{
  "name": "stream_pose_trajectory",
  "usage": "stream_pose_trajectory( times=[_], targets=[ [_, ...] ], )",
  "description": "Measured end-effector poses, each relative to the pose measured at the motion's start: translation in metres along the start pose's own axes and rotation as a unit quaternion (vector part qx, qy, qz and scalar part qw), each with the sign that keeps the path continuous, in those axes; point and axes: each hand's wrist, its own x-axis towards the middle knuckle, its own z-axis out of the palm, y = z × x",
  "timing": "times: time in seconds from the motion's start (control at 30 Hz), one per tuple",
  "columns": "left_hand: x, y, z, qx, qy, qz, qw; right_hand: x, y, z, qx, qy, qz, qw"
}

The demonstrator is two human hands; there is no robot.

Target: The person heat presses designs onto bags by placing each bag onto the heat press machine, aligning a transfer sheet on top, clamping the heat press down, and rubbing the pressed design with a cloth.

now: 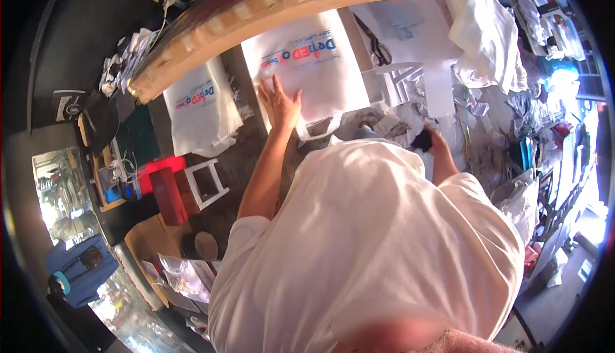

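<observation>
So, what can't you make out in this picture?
In the head view:
- Black thing at the right hand: too small and dark to identify, its grip unclear.
- Part of the white printed bag: covered by the left hand.
- Whatever lies behind the white shirt: blocked by its cloth.

White bag [314,74], blue-and-red print [300,52]; white shirt [365,225]; dark red box [168,196]; black scissors [382,53].

A messy workshop
It has a stack of printed white bags [197,113], one flat bag [314,74], big black scissors [380,50], a white heap [482,36] and lots of scraps [385,123].
</observation>
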Motion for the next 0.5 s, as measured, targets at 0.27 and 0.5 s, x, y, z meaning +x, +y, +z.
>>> stream_pose_trajectory(
  times=[0.27,0.5],
  targets=[
    [-0.034,0.082,-0.021,0.003,-0.178,0.195,0.965,0.015,-0.105,0.153,-0.536,0.137,-0.358,0.752],
    [-0.033,0.1,-0.012,0.003,-0.091,0.182,0.979,-0.015,-0.232,0.204,-0.551,0.336,-0.457,0.613]
  ],
)
